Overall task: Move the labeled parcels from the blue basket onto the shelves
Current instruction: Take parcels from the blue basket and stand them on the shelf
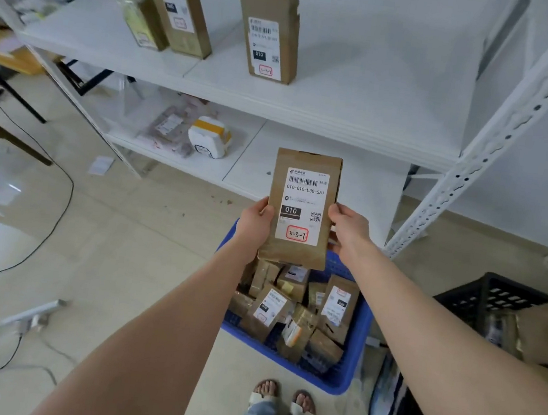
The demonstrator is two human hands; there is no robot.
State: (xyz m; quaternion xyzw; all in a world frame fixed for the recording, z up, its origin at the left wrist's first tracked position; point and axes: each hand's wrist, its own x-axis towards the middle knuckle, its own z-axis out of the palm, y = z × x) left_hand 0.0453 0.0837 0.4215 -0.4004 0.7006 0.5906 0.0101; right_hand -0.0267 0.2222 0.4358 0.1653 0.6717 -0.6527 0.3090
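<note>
Head view.

- Held parcel [300,210]: flat brown box, upright, label facing the camera. The label shows a barcode, "010-010-L30-551", a black "010" block and a red-framed handwritten "3-3-7". It is held in the air above the far end of the blue basket [355,365], in front of the lower shelf [304,173], touching neither.
- Left hand [257,222]: grips the parcel's left edge, thumb on the front face, fingers hidden behind.
- Right hand [349,230]: grips the right edge, thumb at the front, fingers curled round the back.
- Blue basket: on the floor just ahead of the person's sandalled feet [283,401]. It holds a loose heap of brown parcels [270,307], several with white labels up.
- Upper shelf [349,89]: white board carrying three parcels. One tall brown box [269,27] stands apart near the middle. Another tall box [176,5] stands to the left, with a shorter yellowish box [144,19] touching it.
- Lower shelf: a white packet with orange tape [210,137] beside a flat clear-wrapped packet [168,125].
- Black crate [496,296]: on the floor to the right of the basket.
- Floor, left: a black cable [36,247] and a white power strip [33,315].
</note>
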